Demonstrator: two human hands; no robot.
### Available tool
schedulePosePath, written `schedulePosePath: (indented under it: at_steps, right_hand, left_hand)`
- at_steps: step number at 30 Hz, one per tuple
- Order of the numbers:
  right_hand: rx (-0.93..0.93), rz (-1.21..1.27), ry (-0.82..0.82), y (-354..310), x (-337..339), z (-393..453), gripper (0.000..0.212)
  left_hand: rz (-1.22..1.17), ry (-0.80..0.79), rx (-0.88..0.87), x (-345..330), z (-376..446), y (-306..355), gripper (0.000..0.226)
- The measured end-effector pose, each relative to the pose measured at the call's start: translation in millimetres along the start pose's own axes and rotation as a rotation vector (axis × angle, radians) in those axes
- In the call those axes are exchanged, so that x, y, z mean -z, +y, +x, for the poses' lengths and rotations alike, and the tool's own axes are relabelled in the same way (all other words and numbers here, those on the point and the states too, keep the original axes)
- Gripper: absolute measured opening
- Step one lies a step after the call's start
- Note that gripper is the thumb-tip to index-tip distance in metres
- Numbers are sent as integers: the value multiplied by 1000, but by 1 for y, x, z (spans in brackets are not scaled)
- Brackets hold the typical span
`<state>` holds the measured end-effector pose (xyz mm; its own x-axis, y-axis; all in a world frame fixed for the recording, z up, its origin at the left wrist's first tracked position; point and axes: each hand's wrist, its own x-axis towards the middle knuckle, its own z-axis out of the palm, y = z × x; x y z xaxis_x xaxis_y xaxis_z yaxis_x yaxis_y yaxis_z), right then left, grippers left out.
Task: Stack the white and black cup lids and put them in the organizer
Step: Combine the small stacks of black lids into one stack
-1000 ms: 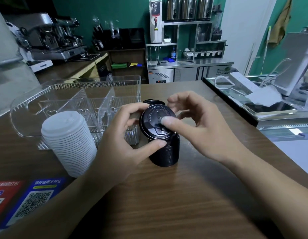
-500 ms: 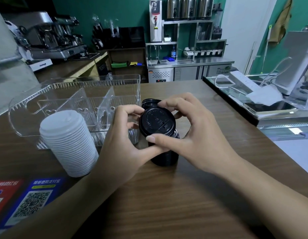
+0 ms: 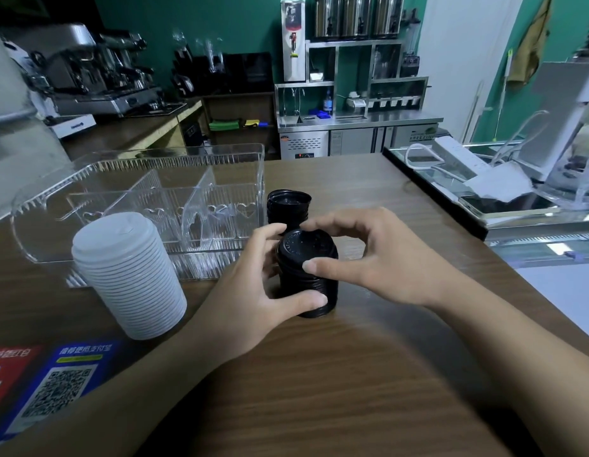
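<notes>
Dim indoor light, brighter at right, wide-angle bending at edges, soft focus.

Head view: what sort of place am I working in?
Most likely a café counter: an espresso machine at back left, steel drink urns on shelves, and lid stacks on the wooden counter.

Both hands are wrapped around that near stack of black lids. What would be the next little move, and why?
Probably press the top lid down and square up the near black stack. The left hand grips its side and the right hand curls over its top. A smaller black stack waits behind, the white stack stands finished, and the clear organizer holds no lids yet.
</notes>
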<state>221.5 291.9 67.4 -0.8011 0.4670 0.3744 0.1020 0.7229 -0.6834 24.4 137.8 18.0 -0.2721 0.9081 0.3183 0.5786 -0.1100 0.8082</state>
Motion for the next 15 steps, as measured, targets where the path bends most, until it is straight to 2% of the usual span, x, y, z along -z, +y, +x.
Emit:
schedulePosePath:
  at_steps: [10, 15]
  right_hand:
    - [1, 69, -74, 6, 4, 2, 46]
    - [-11, 178, -99, 10, 5, 3, 53]
  left_hand:
    - [-31, -52, 50, -1, 1, -2, 111]
    - [-33, -54, 45, 1, 1, -3, 109]
